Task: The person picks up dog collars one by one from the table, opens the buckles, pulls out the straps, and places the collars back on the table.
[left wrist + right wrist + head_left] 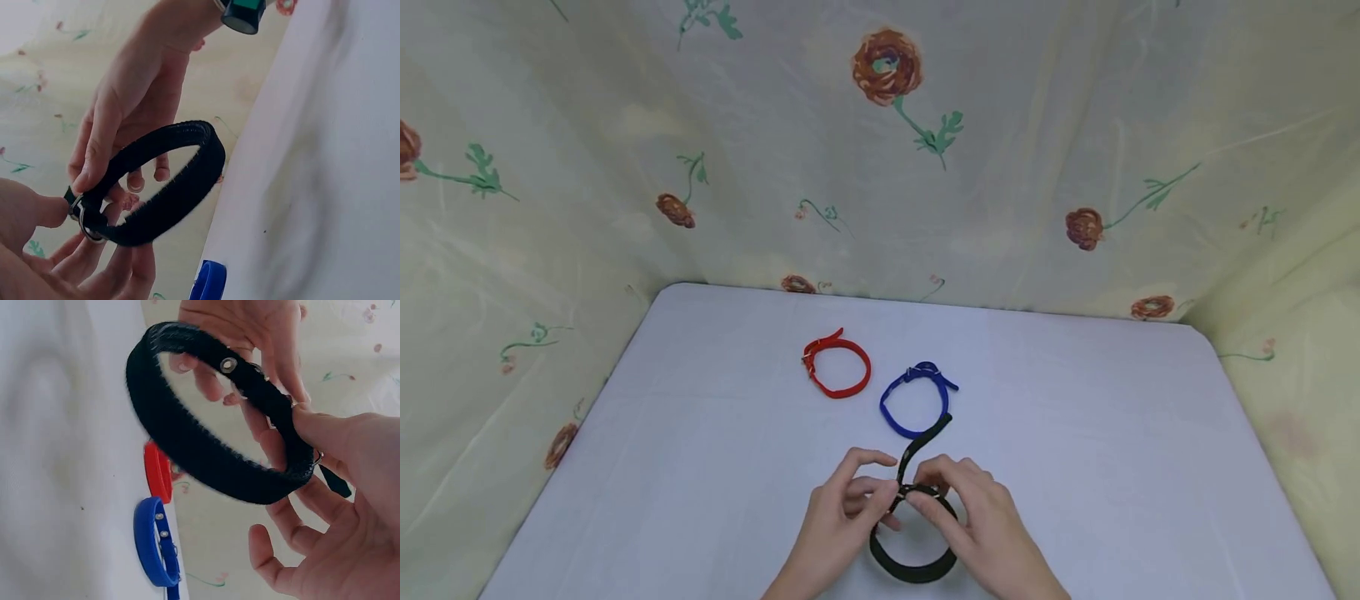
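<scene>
A black collar [913,573] is bent into a loop near the front of the table, its strap end sticking up and away. My left hand [842,518] pinches it by the buckle between thumb and fingers. From the other side, my right hand [981,518] pinches the band beside the buckle. A metal ring [91,232] shows at the joint in the left wrist view. Metal rivets on the black band [181,444] are visible in the right wrist view. Fingers partly hide the buckle.
Beyond the hands lies a blue collar [886,410], buckled into a loop. A red collar [859,382], also looped, lies farther back to the left. All are over a white table [1112,467], with a flowered cloth [1000,167] hanging around its back and sides.
</scene>
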Motion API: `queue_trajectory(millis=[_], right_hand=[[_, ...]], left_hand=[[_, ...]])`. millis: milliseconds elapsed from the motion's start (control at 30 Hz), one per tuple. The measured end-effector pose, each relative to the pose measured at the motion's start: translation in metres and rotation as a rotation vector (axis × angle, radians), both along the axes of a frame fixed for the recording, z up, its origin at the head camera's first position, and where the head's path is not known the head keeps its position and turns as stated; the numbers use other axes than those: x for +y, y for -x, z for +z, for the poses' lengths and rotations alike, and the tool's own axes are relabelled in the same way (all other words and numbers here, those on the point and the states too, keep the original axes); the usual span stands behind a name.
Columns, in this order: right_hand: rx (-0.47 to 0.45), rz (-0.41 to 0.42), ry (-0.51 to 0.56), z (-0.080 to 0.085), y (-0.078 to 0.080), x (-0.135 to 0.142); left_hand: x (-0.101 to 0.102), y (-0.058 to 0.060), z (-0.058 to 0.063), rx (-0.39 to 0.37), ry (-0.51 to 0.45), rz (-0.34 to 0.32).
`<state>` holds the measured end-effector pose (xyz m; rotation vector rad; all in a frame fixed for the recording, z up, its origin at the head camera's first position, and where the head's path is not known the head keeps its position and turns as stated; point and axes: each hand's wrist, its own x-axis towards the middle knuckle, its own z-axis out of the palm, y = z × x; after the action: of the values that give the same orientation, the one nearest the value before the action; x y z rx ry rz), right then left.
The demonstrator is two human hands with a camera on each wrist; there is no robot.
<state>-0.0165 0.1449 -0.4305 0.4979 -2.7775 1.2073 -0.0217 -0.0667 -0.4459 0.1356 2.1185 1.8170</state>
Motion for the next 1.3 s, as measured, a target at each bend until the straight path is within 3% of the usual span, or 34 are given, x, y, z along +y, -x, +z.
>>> queue_trajectory(millis=[167, 367, 833, 1100, 1300], right_hand=[[0.058, -0.065, -0.006, -0.001, 0.000, 0.003], [0.111, -0.110, -0.003, -0.001, 0.002, 0.006], [0.041, -0.075, 0.005, 0.000, 0.000, 0.002], [0.109, -0.128, 0.001, 0.000, 0.000, 0.001], [0.112, -0.189, 0.040, -0.002, -0.001, -0.001]], left_hand=[[-0.006, 0.000, -0.002, 0.012, 0.016, -0.080], [-0.011, 0.001, -0.003, -0.007, 0.064, -0.125], [-0.006, 0.000, -0.002, -0.030, 0.110, -0.033], [-0.007, 0.001, -0.002, -0.062, 0.114, -0.034], [-0.007, 0.000, -0.004, -0.032, 0.132, -0.034]])
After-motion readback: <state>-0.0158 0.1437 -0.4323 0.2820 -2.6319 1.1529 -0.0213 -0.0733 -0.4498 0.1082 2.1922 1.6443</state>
